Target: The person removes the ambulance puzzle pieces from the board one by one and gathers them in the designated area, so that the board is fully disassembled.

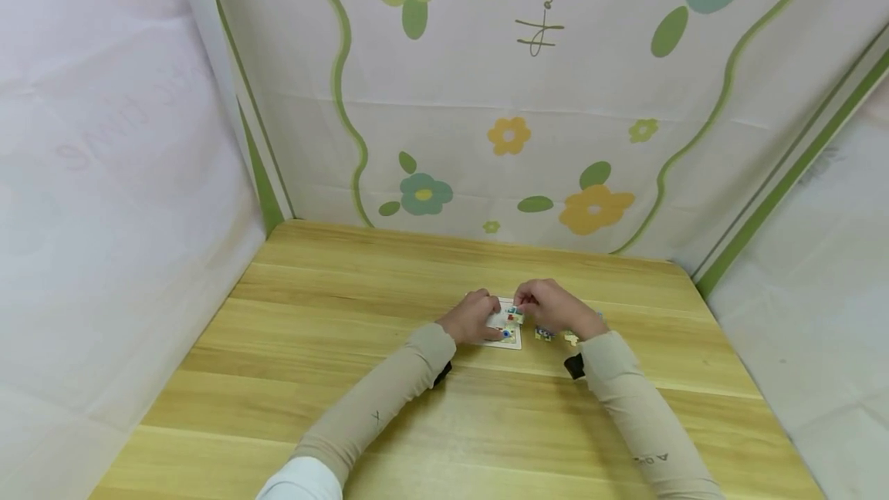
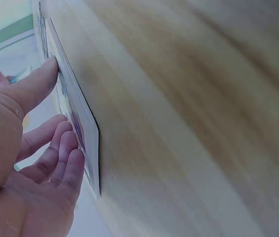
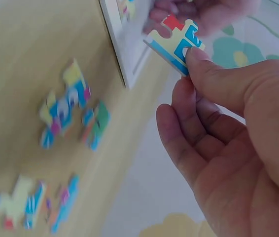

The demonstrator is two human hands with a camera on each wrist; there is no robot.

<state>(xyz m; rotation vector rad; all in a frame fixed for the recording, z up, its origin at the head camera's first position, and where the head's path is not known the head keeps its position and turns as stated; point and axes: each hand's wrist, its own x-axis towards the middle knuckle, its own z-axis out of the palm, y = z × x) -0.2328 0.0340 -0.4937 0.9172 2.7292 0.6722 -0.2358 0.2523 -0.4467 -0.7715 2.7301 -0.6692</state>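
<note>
A white puzzle board [image 1: 495, 320] lies flat on the table, with some colourful pieces in its near part. My left hand [image 1: 471, 318] rests on its left side. In the left wrist view, the thumb [image 2: 43, 81] touches the board's face and the other fingers lie loosely bent against it. Over the board's right side, my right hand [image 1: 556, 307] pinches a jigsaw piece [image 3: 179, 42] between thumb and index finger. This piece is cream with blue and red print. In the right wrist view it is tilted, clear of the board.
Several loose jigsaw pieces [image 3: 63, 108] lie on the wooden table [image 1: 312, 330], right of the board and partly under my right hand and wrist. White cloth walls with printed flowers [image 1: 509, 136] enclose the table at the back and both sides.
</note>
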